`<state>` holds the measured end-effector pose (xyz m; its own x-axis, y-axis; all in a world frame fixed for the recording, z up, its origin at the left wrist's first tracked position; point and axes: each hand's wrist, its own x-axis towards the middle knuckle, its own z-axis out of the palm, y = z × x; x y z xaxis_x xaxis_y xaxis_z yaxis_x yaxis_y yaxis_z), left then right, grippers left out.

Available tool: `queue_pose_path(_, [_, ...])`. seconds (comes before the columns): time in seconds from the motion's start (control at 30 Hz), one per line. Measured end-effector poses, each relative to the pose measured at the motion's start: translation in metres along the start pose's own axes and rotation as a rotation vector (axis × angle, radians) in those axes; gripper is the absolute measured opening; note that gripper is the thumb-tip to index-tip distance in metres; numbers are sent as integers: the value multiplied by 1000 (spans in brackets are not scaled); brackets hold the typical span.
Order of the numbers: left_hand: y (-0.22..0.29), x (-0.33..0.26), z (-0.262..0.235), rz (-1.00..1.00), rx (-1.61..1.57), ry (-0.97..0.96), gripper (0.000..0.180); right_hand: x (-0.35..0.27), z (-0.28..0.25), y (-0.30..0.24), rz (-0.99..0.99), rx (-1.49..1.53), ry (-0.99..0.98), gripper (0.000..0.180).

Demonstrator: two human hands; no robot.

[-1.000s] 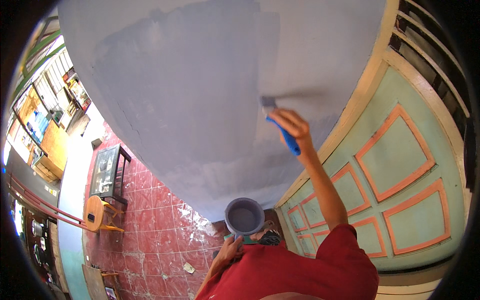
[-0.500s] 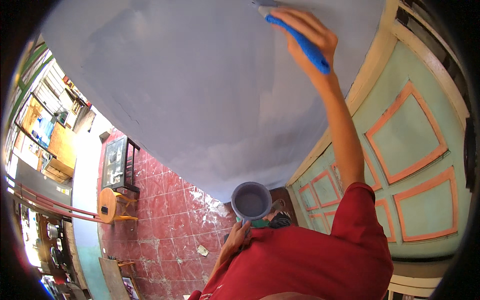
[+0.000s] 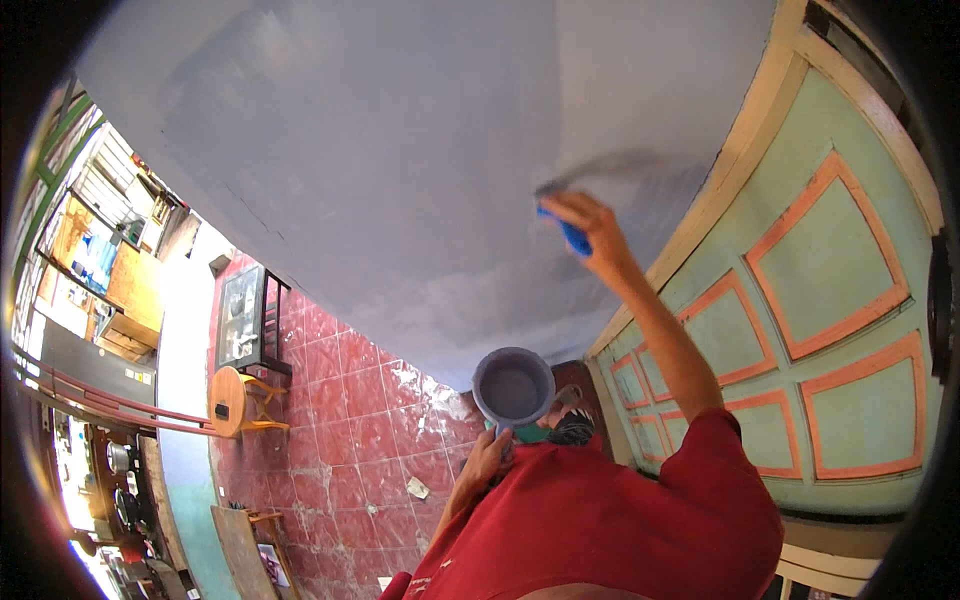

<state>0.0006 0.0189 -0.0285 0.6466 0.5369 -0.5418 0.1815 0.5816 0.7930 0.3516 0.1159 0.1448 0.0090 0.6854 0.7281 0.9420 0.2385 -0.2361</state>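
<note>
Paintbrush [image 3: 577,238] at wall [image 3: 400,150], bristles pointing upper left toward grey surface, contact blurred; long axis slanting, blue handle end down to lower right. Right hand [image 3: 592,228] grips it, fingers [image 3: 572,208] pressed together, pinching handle close to bristles. Bucket [image 3: 481,402] below, near wall foot, mouth facing up, round, grey-purple; inside, grey-purple paint [image 3: 512,393], level hard to tell. Bucket handle [image 3: 504,431] points down toward body; left hand [image 3: 489,456] curled round it. Panelled green door [image 3: 820,260] to right.
</note>
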Motion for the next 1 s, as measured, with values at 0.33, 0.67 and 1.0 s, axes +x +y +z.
queue_pose_path(0.33, [2, -4, 3, -51, -22, 23, 26, 71, -38, -20, -353, -32, 484, 38])
queue_pose_path(0.67, [9, -4, 4, -35, -56, -1, 24, -117, 84, 26, 73, 24, -116, 43])
queue_pose_path(1.0, [7, -11, 1, -121, -39, 15, 21, 20, -2, -13, -234, 33, 488, 40])
